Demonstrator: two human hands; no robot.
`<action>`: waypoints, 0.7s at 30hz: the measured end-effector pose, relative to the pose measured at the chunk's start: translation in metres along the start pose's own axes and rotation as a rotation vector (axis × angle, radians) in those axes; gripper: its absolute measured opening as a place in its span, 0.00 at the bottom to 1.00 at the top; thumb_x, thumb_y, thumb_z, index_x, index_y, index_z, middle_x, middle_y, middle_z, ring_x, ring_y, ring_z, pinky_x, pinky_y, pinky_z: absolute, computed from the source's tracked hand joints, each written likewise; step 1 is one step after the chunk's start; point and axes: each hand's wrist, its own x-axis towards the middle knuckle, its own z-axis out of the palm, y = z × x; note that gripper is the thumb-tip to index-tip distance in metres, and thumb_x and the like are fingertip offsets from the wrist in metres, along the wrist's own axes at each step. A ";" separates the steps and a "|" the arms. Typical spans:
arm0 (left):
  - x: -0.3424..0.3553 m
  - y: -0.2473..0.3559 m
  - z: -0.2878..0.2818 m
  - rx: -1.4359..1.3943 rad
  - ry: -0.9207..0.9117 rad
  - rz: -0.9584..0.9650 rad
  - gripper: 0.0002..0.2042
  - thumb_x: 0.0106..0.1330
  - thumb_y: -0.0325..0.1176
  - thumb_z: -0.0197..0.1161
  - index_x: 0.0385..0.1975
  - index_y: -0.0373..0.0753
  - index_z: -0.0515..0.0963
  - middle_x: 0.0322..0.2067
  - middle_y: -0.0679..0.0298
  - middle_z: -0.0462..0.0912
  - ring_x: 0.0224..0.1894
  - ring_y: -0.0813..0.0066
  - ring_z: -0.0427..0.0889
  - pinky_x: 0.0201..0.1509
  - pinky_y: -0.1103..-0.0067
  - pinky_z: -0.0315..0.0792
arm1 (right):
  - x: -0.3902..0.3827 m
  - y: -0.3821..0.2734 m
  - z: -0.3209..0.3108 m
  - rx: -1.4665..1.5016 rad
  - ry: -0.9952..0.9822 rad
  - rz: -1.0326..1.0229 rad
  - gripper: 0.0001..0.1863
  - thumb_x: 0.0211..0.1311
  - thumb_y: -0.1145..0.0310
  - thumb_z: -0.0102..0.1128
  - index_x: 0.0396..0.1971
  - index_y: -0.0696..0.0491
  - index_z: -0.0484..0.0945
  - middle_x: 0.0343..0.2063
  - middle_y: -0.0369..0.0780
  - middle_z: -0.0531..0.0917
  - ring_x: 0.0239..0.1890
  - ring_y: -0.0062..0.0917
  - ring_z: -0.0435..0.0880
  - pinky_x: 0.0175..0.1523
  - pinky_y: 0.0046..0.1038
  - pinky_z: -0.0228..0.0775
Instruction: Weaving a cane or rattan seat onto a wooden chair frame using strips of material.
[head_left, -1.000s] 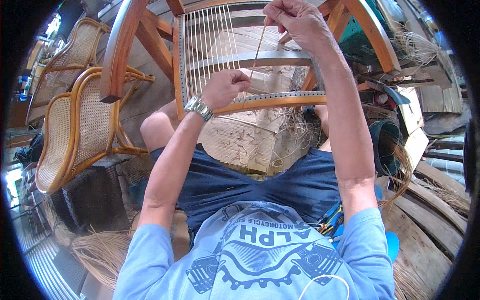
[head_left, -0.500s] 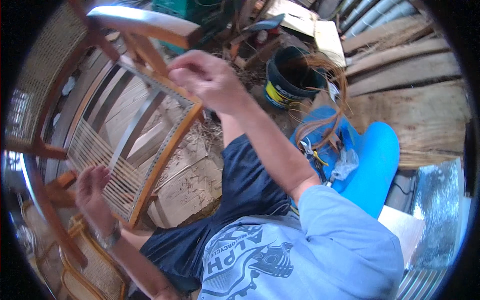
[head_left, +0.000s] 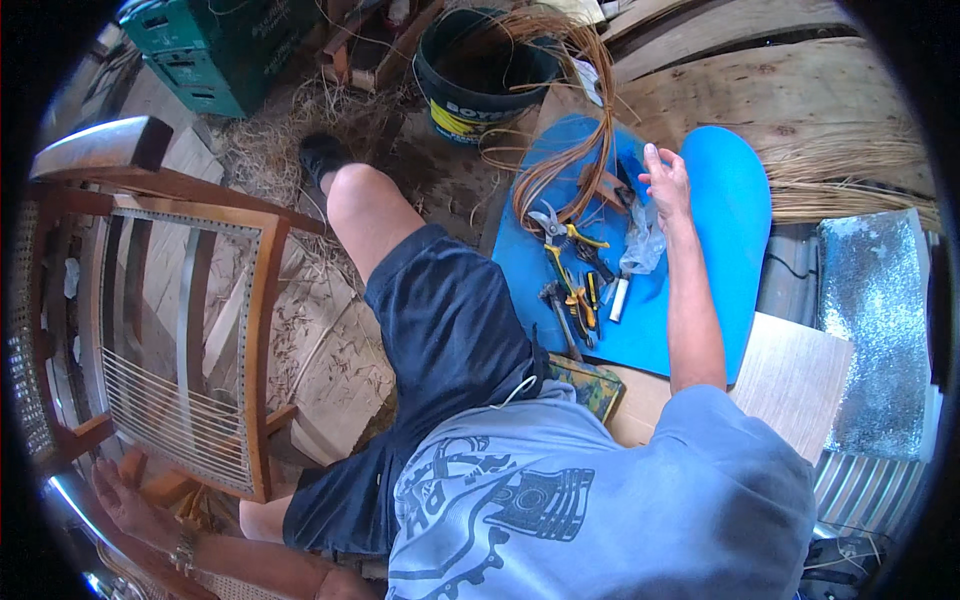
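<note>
My right hand [head_left: 668,185] is raised over a blue plastic surface [head_left: 715,290], fingers apart and nothing seen in them. Just below it lies a clear plastic bag [head_left: 643,240]. Beside the bag are cutters [head_left: 550,222] with grey jaws, yellow-and-black hand tools [head_left: 575,295], a hammer [head_left: 560,310] and a white tube [head_left: 620,298]. A coil of brown cane strands [head_left: 590,165] hangs from a bucket onto the blue surface. My left hand [head_left: 130,505], fingers stretched out, is beside a wooden chair [head_left: 262,350]. Pale strands [head_left: 180,415] cross the near part of its seat frame.
The dark bucket [head_left: 485,85] stands at the back, with green crates [head_left: 205,60] to its left. Long cane bundles [head_left: 850,185] lie on boards at right. A light wooden panel [head_left: 790,375] and silvery foil sheet [head_left: 875,330] are nearer. Shavings litter the floor.
My right hand has swung from above the chair's seat frame to over the blue surface. My left hand has dropped lower beside the chair, and the view has turned right.
</note>
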 end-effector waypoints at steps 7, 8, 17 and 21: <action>-0.028 0.026 0.023 -0.178 -0.175 0.073 0.21 0.72 0.39 0.58 0.59 0.34 0.70 0.57 0.53 0.76 0.61 0.67 0.75 0.64 0.73 0.72 | 0.083 0.010 0.068 -0.217 -0.382 0.073 0.55 0.50 0.31 0.63 0.65 0.60 0.60 0.44 0.46 0.81 0.24 0.21 0.80 0.22 0.18 0.65; -0.032 0.028 0.022 -0.240 -0.211 0.022 0.21 0.72 0.39 0.58 0.59 0.33 0.70 0.57 0.53 0.76 0.61 0.67 0.75 0.63 0.73 0.72 | 0.092 0.011 0.080 -0.191 -0.548 0.084 0.55 0.49 0.32 0.65 0.65 0.60 0.60 0.45 0.46 0.81 0.23 0.22 0.80 0.23 0.20 0.67; -0.069 0.017 0.002 -0.143 -0.331 0.012 0.19 0.73 0.41 0.56 0.55 0.35 0.74 0.54 0.53 0.78 0.59 0.67 0.77 0.64 0.71 0.72 | -0.030 0.038 0.035 -0.506 -0.253 -0.462 0.22 0.58 0.64 0.59 0.51 0.58 0.72 0.50 0.54 0.78 0.49 0.47 0.81 0.56 0.42 0.71; -0.078 0.012 0.017 -0.191 -0.367 -0.019 0.19 0.73 0.40 0.55 0.55 0.33 0.73 0.54 0.53 0.78 0.59 0.65 0.77 0.65 0.71 0.71 | -0.095 0.060 0.039 -0.834 -0.486 -0.471 0.20 0.56 0.70 0.56 0.50 0.55 0.71 0.47 0.53 0.78 0.48 0.48 0.81 0.53 0.44 0.73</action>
